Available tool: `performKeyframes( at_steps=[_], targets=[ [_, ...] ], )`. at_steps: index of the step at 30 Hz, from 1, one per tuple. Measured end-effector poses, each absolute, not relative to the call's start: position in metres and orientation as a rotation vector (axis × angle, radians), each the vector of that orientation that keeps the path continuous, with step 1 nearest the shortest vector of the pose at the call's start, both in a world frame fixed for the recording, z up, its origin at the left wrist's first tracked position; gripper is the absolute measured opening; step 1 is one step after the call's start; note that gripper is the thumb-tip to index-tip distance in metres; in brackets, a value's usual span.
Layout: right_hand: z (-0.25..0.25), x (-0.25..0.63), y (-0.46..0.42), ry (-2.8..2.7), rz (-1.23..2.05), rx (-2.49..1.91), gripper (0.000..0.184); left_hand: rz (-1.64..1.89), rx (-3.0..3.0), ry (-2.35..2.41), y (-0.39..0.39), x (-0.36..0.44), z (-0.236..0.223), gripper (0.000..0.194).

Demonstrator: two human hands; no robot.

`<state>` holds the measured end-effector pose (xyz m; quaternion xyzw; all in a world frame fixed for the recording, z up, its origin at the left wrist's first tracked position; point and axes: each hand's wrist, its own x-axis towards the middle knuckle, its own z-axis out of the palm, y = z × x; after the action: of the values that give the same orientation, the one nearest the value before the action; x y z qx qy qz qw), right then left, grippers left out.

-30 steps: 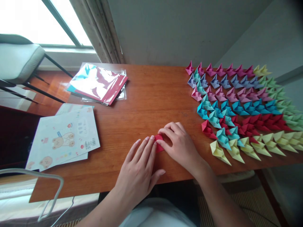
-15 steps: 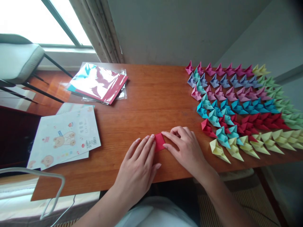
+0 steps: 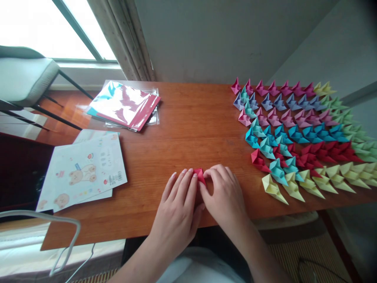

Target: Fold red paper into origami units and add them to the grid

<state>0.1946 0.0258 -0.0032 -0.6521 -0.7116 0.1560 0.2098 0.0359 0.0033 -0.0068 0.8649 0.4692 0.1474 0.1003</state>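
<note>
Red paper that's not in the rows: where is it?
Head view, just below centre: the red paper is on the table, between the left hand and the right hand.

A small, folded piece of red paper (image 3: 199, 174) is seen on the wooden table (image 3: 182, 137), tapering toward its near side. It is partly covered by the left hand (image 3: 176, 204) and bordered by the right hand (image 3: 225, 194).
</note>
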Motion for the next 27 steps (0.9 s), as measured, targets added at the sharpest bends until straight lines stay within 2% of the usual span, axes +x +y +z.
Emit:
performKeyframes(
  at_steps=[3,8,12,16,20,23,27],
  targets=[
    [-0.006,0.191,0.022,-1.866,0.517,-1.771,0.002,0.489,2.52,1.414,0.004,0.039,-0.009,0.058],
    [-0.002,0.189,0.013,-1.648,0.669,-1.619,0.022,0.639,2.509,1.468,0.009,0.044,-0.009,0.054],
    [0.01,0.188,0.006,-1.612,0.746,-1.479,0.029,0.828,2.36,1.491,0.016,0.043,-0.003,0.045],
    [0.018,0.188,0.004,-1.68,0.721,-1.351,0.027,1.058,1.909,1.415,0.022,0.037,0.007,0.022],
    [0.014,0.188,0.006,-1.636,0.641,-1.381,0.025,1.166,1.378,1.353,0.025,0.037,0.012,0.01],
    [0.01,0.189,0.008,-1.579,0.679,-1.432,0.025,1.186,1.168,1.342,0.024,0.041,0.013,0.012],
    [0.007,0.191,0.011,-1.549,0.819,-1.422,0.01,1.099,1.12,1.292,0.024,0.042,0.015,0.013]
  ],
)
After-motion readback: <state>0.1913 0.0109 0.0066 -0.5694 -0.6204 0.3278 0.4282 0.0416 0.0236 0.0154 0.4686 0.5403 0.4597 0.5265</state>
